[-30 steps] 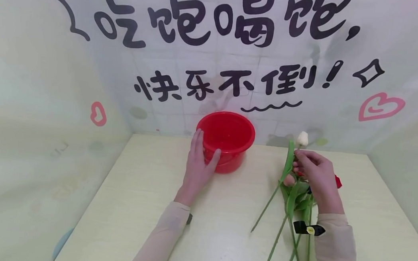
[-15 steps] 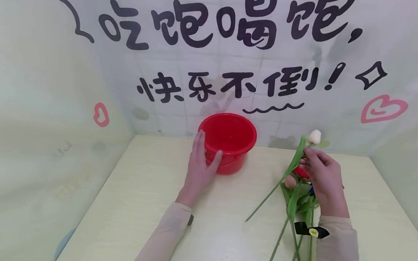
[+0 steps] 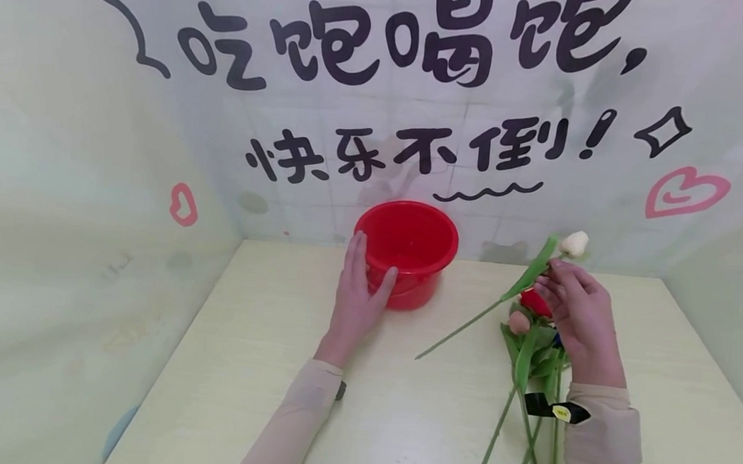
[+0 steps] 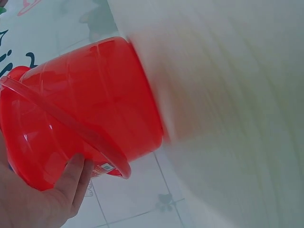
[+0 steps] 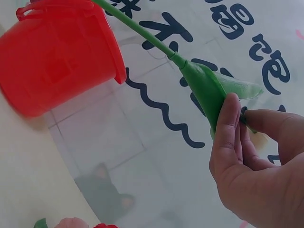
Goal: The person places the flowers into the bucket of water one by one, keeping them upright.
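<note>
Pinching white flower (image 3: 531,271), left grip (image 3: 356,298) touching bucket (image 3: 415,289)

Beyond your left hand (image 3: 357,302) and right hand (image 3: 586,320), the backdrop (image 3: 417,107) reads "吃饱喝饱," above "快乐不倒!" in black. Beside the left one, the red bucket (image 4: 95,99) bears a small white label (image 4: 108,167), illegible to you; so is the yellow tag (image 3: 562,413) by your right sleeve (image 3: 604,434).

Right wrist view: white bloom (image 5: 259,141) mostly behind fingers (image 5: 226,135), stem (image 5: 142,32) cropped.

Soft light falls on my pale wood-grained desk (image 3: 399,404), blurred in the left-wrist view; glints dot the red plastic bucket (image 4: 109,85).
</note>
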### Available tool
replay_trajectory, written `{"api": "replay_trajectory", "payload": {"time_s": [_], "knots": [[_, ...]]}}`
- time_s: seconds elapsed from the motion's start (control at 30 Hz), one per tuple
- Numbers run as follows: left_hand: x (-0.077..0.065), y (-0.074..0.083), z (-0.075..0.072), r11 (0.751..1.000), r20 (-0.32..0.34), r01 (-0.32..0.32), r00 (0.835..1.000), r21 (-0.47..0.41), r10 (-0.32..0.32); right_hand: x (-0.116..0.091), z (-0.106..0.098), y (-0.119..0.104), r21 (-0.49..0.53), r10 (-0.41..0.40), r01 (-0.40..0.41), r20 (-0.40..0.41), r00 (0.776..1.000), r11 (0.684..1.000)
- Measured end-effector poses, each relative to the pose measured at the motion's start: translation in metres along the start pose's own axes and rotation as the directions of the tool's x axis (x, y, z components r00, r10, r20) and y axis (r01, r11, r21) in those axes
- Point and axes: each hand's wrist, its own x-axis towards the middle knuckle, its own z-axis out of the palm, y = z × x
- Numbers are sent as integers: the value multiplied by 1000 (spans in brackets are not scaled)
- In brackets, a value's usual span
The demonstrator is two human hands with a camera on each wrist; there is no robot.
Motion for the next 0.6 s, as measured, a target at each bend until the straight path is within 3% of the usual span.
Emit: {"api": "replay_trajectory", "payload": {"time_s": [0.23,0.6], "knots": [[0,-1,2,1000,1,-3,1000,-8,3,-1,4,-5,77,-32,33,-19,999,996],[0,-4,2,1000,1,-11,1000,-9,11,1,8,-13,265,-35,39,-20,999,963]]}}
